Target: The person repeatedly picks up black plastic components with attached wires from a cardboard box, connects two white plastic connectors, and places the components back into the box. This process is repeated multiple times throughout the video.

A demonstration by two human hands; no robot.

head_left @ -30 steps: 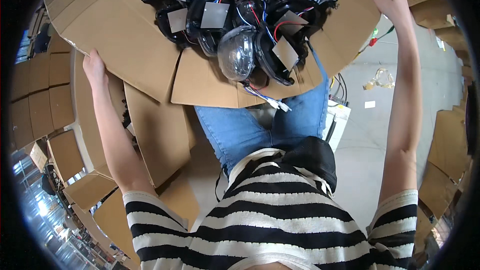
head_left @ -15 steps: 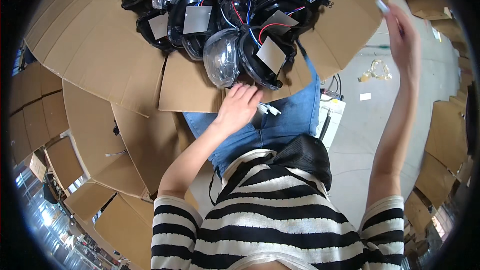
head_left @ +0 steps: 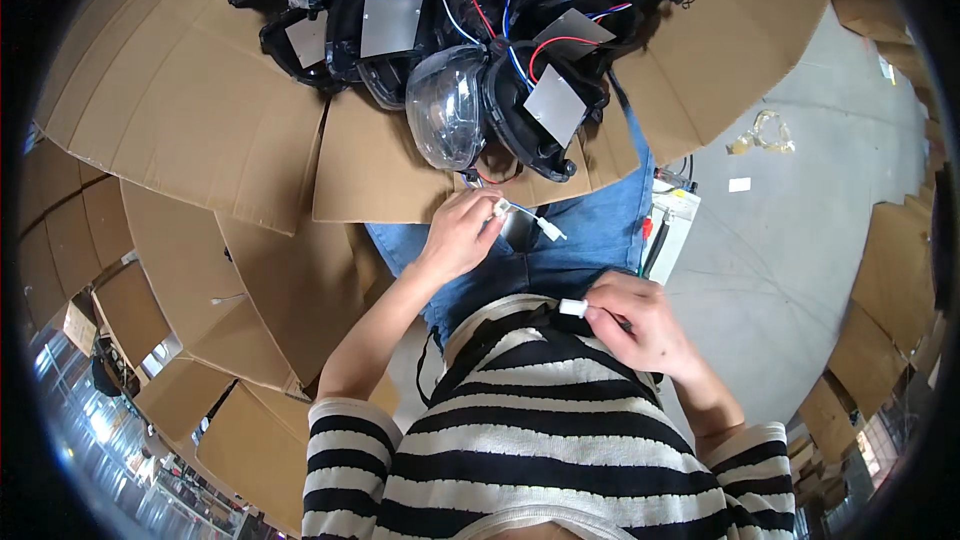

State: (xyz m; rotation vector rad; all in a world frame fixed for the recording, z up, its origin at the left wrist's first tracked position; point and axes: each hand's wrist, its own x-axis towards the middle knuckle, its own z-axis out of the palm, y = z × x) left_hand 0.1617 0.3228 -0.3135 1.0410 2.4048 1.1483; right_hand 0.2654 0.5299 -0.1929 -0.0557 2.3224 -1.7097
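My left hand (head_left: 461, 237) is closed in a pinch on a white plug connector (head_left: 501, 207) at the front edge of the cardboard. Beside it a second white connector (head_left: 550, 229) dangles on a thin blue-and-white wire over my lap. These wires lead up toward a lamp with a clear lens (head_left: 445, 108) and a black housing (head_left: 522, 120) bearing a square metal plate (head_left: 556, 106). Close to my waist, my right hand (head_left: 640, 325) grips a small white connector (head_left: 573, 307) between thumb and fingers; its far end is hidden by the hand.
Several more black lamps (head_left: 395, 30) with metal plates and red, blue and white wires are heaped on the cardboard sheet (head_left: 225, 110). Right of my knee stands a white box-shaped device (head_left: 672, 225). A yellowish coil (head_left: 768, 133) lies on the grey floor (head_left: 800, 240); cardboard boxes (head_left: 265, 280) stand left.
My right hand has come from the far right down to my waist with the white connector. My left hand has shifted its hold, and a white connector now shows at its fingertips.
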